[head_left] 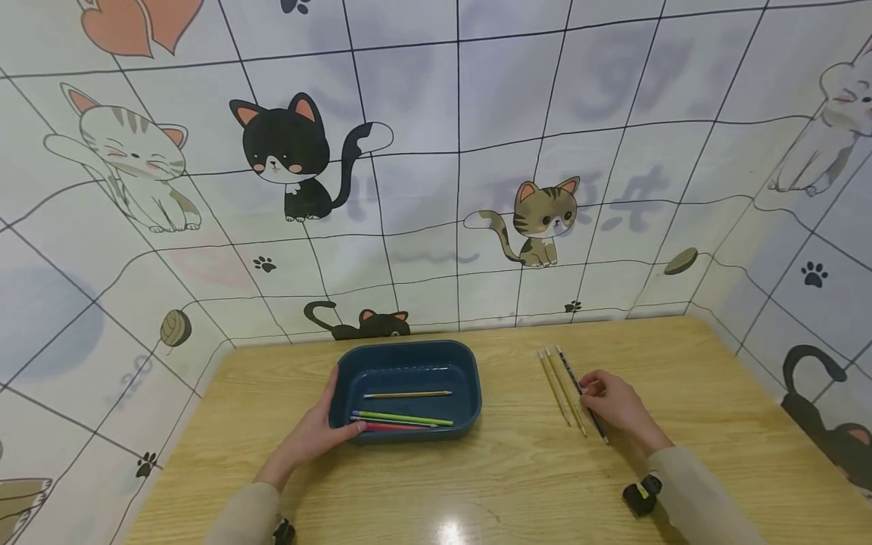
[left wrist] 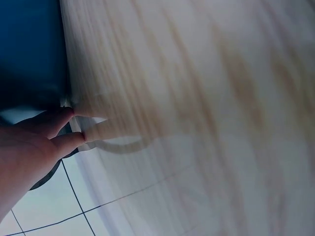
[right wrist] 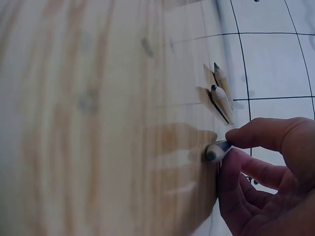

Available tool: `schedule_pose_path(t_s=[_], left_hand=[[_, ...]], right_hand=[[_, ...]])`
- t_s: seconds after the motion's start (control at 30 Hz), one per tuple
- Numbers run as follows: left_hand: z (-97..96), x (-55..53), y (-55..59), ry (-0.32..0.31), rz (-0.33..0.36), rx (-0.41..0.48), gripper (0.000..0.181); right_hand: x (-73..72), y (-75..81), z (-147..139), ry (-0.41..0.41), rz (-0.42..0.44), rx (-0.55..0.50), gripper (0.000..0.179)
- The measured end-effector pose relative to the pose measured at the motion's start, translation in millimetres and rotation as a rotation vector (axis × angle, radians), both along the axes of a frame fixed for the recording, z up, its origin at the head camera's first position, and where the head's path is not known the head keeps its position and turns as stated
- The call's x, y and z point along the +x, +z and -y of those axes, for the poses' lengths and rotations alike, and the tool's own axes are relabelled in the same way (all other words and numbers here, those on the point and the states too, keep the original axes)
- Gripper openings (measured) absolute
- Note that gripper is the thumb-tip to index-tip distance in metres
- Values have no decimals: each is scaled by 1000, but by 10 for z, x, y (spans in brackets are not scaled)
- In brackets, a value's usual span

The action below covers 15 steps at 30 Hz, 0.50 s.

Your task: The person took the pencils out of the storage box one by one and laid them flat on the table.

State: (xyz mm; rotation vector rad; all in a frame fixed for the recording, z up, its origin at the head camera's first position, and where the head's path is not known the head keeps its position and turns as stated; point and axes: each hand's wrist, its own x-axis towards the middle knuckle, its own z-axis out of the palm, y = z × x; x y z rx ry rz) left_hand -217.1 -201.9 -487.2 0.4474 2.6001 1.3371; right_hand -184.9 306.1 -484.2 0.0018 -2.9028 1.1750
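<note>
In the head view my left hand (head_left: 309, 439) grips the left end of a dark blue plastic bin (head_left: 409, 375), thumb over the near rim and fingers along the side. Inside lie a plain wooden pencil (head_left: 409, 394), a green pencil (head_left: 409, 418), a red pencil (head_left: 395, 427) and another partly covered one. My right hand (head_left: 618, 409) pinches a dark-patterned pencil (head_left: 569, 369) between thumb and fingers. Two yellowish pencils (head_left: 566, 393) lie side by side just left of it. The right wrist view shows the dark pencil's tip (right wrist: 214, 153) at the table surface.
The wooden table (head_left: 436, 484) reaches back to a cloth wall (head_left: 422, 189) printed with cats and a grid. Similar cloth walls stand at left and right. Black wrist cameras (head_left: 642, 496) are strapped on both sleeves.
</note>
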Motion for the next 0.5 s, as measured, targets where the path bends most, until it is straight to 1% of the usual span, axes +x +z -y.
schedule_pose_path(t_s=[0.23, 0.5], left_hand=[[-4, 4, 12, 0, 12, -2, 111], [-4, 4, 4, 2, 9, 2, 111]], right_hand=[[-6, -1, 7, 3, -17, 36, 22], [-4, -16, 26, 2, -25, 41, 22]])
